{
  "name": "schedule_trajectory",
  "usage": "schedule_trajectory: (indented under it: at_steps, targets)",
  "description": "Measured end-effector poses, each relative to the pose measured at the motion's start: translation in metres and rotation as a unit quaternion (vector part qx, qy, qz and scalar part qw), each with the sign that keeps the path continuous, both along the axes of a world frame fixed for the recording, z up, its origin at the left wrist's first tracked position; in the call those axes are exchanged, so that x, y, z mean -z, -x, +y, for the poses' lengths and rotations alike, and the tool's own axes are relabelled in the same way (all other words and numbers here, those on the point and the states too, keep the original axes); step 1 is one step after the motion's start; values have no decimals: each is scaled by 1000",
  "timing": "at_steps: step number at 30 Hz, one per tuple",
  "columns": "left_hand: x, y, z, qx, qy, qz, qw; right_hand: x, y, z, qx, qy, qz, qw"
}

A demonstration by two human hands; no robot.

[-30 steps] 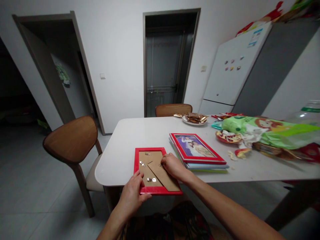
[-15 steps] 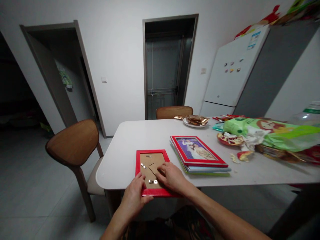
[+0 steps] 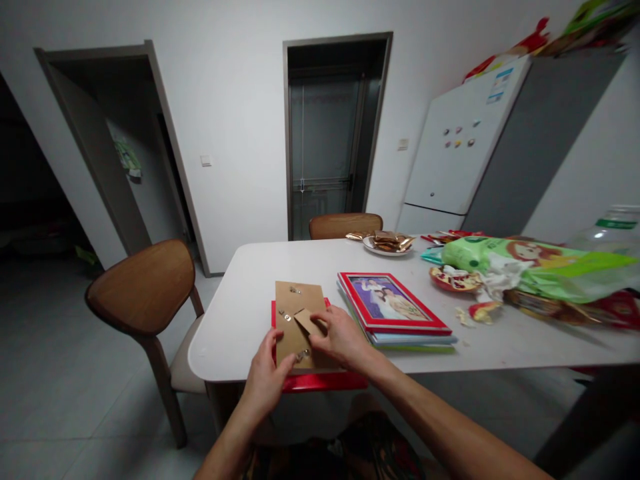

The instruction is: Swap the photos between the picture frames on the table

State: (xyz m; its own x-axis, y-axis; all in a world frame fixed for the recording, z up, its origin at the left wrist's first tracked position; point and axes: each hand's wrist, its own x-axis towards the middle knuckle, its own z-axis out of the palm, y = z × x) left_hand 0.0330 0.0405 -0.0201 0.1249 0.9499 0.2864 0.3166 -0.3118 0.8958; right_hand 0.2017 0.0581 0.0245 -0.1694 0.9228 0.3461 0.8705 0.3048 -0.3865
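Observation:
A brown backing board (image 3: 300, 297) with metal clips is lifted out of a red picture frame (image 3: 320, 383) at the table's near edge. My right hand (image 3: 341, 337) pinches the small stand flap (image 3: 309, 323) that tilts up from the middle of the board. At the board's lower left, my left hand (image 3: 267, 365) grips its edge, thumb on top near a clip. Part of the red frame's border shows below and beside the board; its inside is covered by the board. To the right, a framed photo (image 3: 390, 298) with a red border lies face up on a stack of thin books or folders.
The white table (image 3: 260, 267) holds a plate of wrapped snacks (image 3: 387, 245), a piece of opened pomegranate (image 3: 453, 279), crumpled tissue and a green plastic bag (image 3: 550, 267). A wooden chair (image 3: 145, 287) stands at the left, another chair (image 3: 345, 225) at the far side.
The backing board has come up out of the red frame. Its stand flap has been pulled up by my right hand, and my left hand has shifted onto the board's edge.

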Motion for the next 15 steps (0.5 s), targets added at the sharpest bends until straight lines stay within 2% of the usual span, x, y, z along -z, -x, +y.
schedule_trajectory:
  at_steps: [4, 7, 12, 15]
  targets:
    - [-11, 15, 14, -30, 48, -184, 981, -16, 16, -9, -56, -11, 47, 997]
    - [-15, 43, 17, -51, 116, -249, 960, -11, 12, -10, -54, -7, 59, 997]
    - [-6, 91, 22, -120, 149, -227, 955, 21, -20, -3, 58, 38, -59, 996]
    - [1, 106, 28, -131, 146, -148, 969, 36, -30, -1, 94, 73, -107, 987]
